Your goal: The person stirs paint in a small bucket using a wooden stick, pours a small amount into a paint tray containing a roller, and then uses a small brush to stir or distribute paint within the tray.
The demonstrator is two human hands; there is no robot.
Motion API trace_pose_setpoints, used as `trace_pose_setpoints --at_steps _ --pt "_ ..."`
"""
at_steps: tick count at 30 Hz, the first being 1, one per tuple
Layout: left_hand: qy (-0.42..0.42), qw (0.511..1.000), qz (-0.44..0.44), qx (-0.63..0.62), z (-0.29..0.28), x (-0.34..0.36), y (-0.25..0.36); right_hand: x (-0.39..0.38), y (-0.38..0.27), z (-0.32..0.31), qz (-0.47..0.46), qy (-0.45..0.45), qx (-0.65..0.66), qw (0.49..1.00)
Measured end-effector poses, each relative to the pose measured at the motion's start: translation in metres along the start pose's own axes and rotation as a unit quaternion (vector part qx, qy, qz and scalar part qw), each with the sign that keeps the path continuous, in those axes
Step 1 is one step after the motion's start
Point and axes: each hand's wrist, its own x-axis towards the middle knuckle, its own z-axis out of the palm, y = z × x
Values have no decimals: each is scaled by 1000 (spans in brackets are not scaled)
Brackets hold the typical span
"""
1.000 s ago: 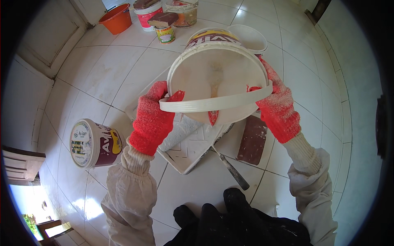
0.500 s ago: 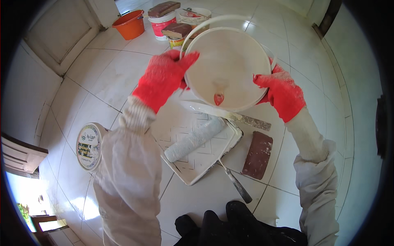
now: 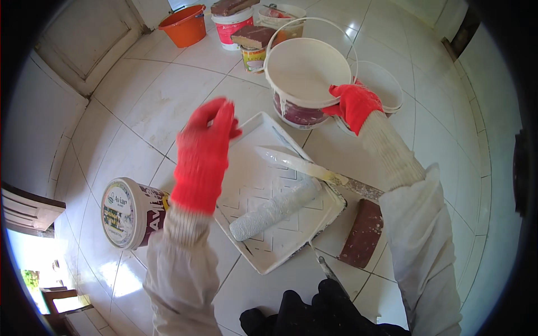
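Lying on the tiled floor, a white paint tray (image 3: 246,154) is taken as the landmark. Within it, a white-coated roller (image 3: 274,208) is set, its dark handle (image 3: 329,270) extended past the near edge. Across its right part, a long flat paint-smeared stick (image 3: 302,164) is laid. Beyond its far edge, a white bucket (image 3: 300,114) with a maroon band is seen, its handle raised; whether it is borne by the floor cannot be told. The bucket's right rim is gripped by the red-gloved right hand (image 3: 357,105), fingers closed over it. Above the tray's left side, the red-gloved left hand (image 3: 206,140) is held, its fingers loosely curled, apart from the bucket. To its right, a maroon block (image 3: 362,234) is placed; to its left, a lidded tub (image 3: 148,210). Farther beyond it, an orange bucket (image 3: 184,31) is stood.
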Motion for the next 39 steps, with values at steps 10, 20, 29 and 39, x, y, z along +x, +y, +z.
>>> trace_pose_setpoints --at_steps 10,20,29,39 --pt "-27 992 -121 31 -60 -92 -100 52 26 10 78 -2 48 996" --pt "-118 966 -176 152 -65 -137 -106 -150 39 -35 -106 -213 -593 769" --pt "-440 843 -264 163 -27 -195 -103 -306 124 -70 224 -291 -396 842" --pt "-281 809 -453 -246 -31 -237 -166 -336 90 -92 77 -273 -519 807"
